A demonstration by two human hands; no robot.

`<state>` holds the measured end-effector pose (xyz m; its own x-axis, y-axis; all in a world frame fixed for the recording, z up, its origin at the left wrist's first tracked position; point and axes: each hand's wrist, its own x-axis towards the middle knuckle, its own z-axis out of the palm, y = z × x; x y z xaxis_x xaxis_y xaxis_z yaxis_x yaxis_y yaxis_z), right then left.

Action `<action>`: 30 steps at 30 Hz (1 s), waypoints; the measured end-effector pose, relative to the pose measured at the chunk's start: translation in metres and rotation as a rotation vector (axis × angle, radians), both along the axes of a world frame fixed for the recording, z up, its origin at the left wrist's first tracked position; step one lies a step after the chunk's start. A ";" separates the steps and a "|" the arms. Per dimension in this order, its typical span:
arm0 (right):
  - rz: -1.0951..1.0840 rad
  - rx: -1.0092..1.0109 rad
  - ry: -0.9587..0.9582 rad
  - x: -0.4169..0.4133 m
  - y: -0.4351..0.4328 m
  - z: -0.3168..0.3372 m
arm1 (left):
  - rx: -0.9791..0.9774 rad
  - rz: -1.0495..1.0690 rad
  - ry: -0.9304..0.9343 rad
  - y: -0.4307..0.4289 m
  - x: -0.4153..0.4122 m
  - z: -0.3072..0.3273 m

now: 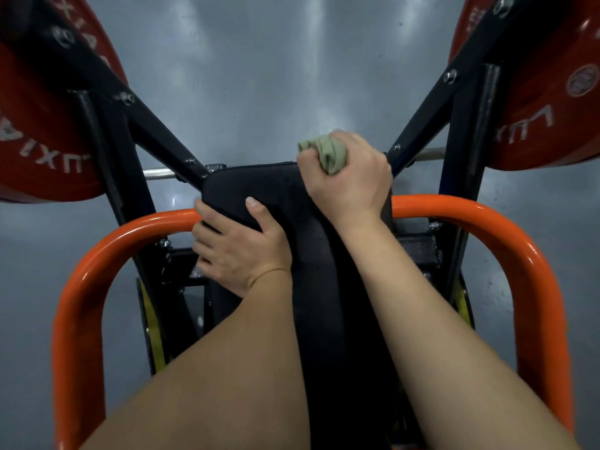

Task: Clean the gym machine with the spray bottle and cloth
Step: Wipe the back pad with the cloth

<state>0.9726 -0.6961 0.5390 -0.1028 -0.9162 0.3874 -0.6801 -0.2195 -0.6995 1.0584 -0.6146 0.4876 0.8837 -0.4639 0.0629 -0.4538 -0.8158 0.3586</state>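
A black padded rest (279,190) of the gym machine runs down the middle of the view. My right hand (349,177) grips a bunched pale green cloth (326,151) at the pad's upper right corner. My left hand (238,245) holds the pad's left edge, thumb on top and fingers wrapped round the side. No spray bottle is in view.
An orange tube handle (506,228) arcs around the pad on both sides. Black frame arms (156,125) rise in a V to red weight plates (42,125) at the upper left and right (539,102). A chrome bar (159,173) crosses behind. Grey floor lies below.
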 end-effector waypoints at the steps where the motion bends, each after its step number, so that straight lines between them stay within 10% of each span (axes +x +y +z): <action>1: 0.043 0.007 -0.083 0.001 -0.008 0.003 | -0.002 0.000 -0.001 0.000 0.000 0.000; 6: 0.161 0.103 -0.277 -0.021 0.001 0.005 | -0.003 0.007 -0.019 0.000 -0.001 -0.001; 12: 0.259 0.075 -0.068 -0.045 0.068 -0.017 | 0.007 0.008 -0.021 0.000 0.000 -0.002; 18: -0.102 0.146 0.160 -0.055 0.122 -0.044 | 0.011 0.011 -0.022 0.000 -0.001 -0.002; 30: 0.061 -0.056 0.056 -0.017 0.017 -0.031 | -0.001 0.010 -0.040 -0.001 -0.001 -0.003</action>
